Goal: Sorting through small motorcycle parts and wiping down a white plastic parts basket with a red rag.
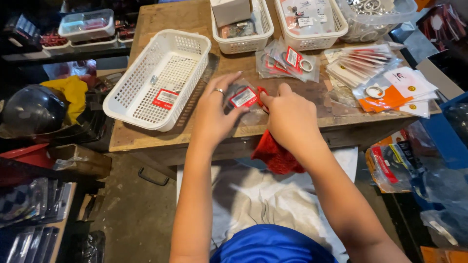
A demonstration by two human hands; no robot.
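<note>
Left hand (213, 114) and right hand (291, 118) both pinch a clear crinkly plastic packet (242, 97) with a red-and-white label, above the worn wooden table (161, 139); fuzzy red cloth (276, 154) hangs beneath.

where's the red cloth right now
The red cloth hangs below the table edge in the head view, under the right hand.

Two bare forearms with no sleeves reaching the wrists. The left hand (213, 114) wears a thin silver-coloured ring (220, 90) on one finger; the right hand (291, 119) wears nothing. Below the arms show a bright blue shirt (270, 244) and light grey shorts (253, 195).
</note>
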